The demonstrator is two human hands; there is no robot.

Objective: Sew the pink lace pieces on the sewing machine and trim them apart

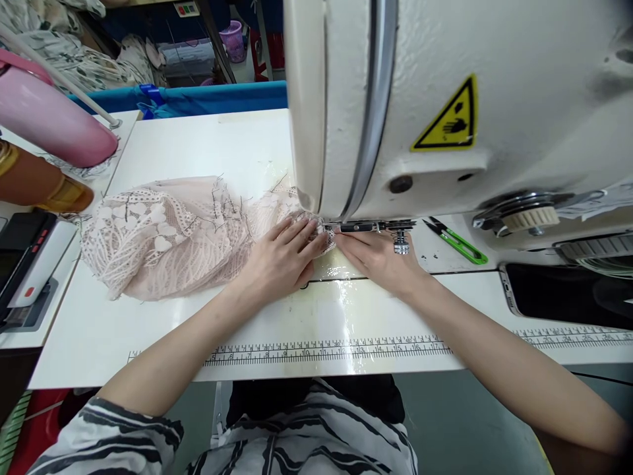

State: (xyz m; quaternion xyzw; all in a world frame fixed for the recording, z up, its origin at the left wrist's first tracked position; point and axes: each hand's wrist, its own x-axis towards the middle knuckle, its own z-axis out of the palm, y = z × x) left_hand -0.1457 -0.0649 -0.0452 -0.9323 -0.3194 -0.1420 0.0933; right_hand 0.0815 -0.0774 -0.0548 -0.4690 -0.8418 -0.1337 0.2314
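Pale pink lace fabric (188,231) with loose dark thread ends lies bunched on the white sewing table, its right end under the head of a sewing machine (341,132). My left hand (284,257) rests flat on that end, fingers stretched toward the needle area. Across from it, my right hand (380,260) lies low on the machine bed, its straight fingers touching the lace edge. A black metal attachment with a spring screw (400,241) partly covers the right fingers. The needle itself is hard to make out.
Green thread snips (457,242) and a dark phone (564,293) lie to the right. A printed ruler (321,349) runs along the table's front edge. At left stand a pink bottle (59,109), an amber bottle (44,178) and a black device (22,257).
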